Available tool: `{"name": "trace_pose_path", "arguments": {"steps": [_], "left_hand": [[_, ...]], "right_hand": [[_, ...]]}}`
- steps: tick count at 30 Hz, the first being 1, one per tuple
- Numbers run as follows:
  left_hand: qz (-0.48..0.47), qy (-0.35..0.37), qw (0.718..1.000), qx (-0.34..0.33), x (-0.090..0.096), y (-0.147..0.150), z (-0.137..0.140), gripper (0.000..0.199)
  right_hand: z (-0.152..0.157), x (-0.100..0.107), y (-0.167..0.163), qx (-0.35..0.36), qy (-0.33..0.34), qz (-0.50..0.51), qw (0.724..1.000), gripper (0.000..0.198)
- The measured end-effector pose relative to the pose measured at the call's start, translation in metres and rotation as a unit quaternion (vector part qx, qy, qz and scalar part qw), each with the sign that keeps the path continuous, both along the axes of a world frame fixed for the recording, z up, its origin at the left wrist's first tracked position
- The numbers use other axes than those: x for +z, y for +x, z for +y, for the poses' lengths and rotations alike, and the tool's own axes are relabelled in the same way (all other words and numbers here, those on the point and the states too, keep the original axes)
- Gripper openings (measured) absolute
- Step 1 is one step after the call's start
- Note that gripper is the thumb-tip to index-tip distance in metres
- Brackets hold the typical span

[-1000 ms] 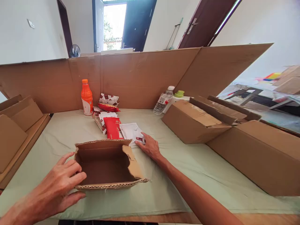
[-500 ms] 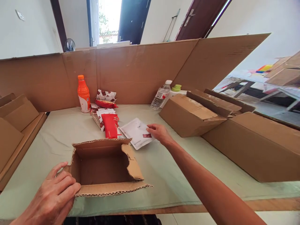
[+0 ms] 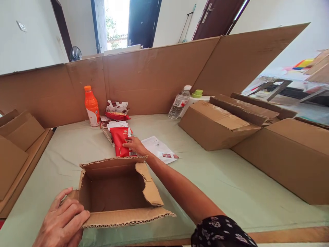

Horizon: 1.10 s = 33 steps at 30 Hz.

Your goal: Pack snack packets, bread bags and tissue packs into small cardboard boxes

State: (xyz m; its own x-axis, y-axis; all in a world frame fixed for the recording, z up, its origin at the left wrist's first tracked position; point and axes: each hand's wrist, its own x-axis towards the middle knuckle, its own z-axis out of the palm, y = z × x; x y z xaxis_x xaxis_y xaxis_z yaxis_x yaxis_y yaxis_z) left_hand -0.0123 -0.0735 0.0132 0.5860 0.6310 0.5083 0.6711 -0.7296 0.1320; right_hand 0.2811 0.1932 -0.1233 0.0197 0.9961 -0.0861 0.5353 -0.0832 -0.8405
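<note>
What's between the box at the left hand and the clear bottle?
In the head view: the right forearm, the white packet, then green cloth.

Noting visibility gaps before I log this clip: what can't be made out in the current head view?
All in the head view:
Red packet: partly covered by the right hand.
Left hand: wrist cut off by the bottom edge.
White packet: small print unreadable.
Green-capped bottle: partly hidden by the clear bottle.
Rightmost box: cut off by the right edge.
Rainbow-coloured item: blurred.
</note>
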Motion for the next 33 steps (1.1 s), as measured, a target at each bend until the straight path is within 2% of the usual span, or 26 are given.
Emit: {"name": "trace_pose_path", "arguments": {"steps": [4,8,11,14,17,20,22,23,25,27,28,30,32,33], "left_hand": [[0.015,0.007,1.000,0.003,0.004,-0.003,0.003,0.035],[0.038,0.023,0.999,-0.030,0.000,-0.014,0.011,0.037],[0.047,0.035,0.997,-0.044,-0.004,-0.020,0.013,0.037],[0.041,0.030,0.998,-0.035,-0.004,-0.016,0.012,0.035],[0.018,0.005,1.000,-0.001,-0.001,-0.005,0.009,0.033],[0.005,-0.009,1.000,0.013,0.001,0.005,0.007,0.030],[0.006,-0.011,1.000,0.008,0.003,0.009,0.006,0.029],[0.010,-0.014,1.000,0.007,0.004,0.010,0.005,0.029],[0.021,-0.022,1.000,0.007,0.006,0.012,0.004,0.029],[0.035,-0.027,0.999,0.009,0.008,0.014,0.003,0.027],[0.039,-0.027,0.999,0.010,0.008,0.015,0.003,0.026],[0.042,-0.023,0.999,0.012,0.009,0.016,0.003,0.023],[0.044,-0.017,0.999,0.014,0.010,0.018,0.003,0.023],[0.047,-0.013,0.999,0.014,0.010,0.018,0.003,0.023]], "right_hand": [[-0.003,0.012,0.015,-0.015,0.047,0.020,0.999,0.031],[-0.011,0.029,0.070,-0.095,0.083,0.012,0.992,0.045],[-0.030,0.032,0.119,-0.142,0.037,-0.003,0.989,0.035],[-0.055,0.028,0.145,-0.138,-0.032,0.025,0.990,0.021],[-0.070,0.028,0.143,-0.108,-0.074,0.093,0.987,0.020],[-0.079,0.046,0.132,-0.082,-0.075,0.148,0.983,0.025],[-0.091,0.068,0.126,-0.072,-0.040,0.168,0.982,0.029],[-0.100,0.083,0.124,-0.071,0.001,0.171,0.983,0.031],[-0.122,0.114,0.120,-0.077,0.126,0.166,0.975,0.035],[-0.146,0.145,0.111,-0.087,0.259,0.148,0.950,0.035],[-0.157,0.159,0.104,-0.078,0.301,0.138,0.940,0.033],[-0.173,0.181,0.084,-0.011,0.323,0.123,0.938,0.025],[-0.181,0.194,0.059,0.143,0.287,0.087,0.943,0.018],[-0.182,0.198,0.046,0.231,0.259,0.045,0.937,0.017]]}}
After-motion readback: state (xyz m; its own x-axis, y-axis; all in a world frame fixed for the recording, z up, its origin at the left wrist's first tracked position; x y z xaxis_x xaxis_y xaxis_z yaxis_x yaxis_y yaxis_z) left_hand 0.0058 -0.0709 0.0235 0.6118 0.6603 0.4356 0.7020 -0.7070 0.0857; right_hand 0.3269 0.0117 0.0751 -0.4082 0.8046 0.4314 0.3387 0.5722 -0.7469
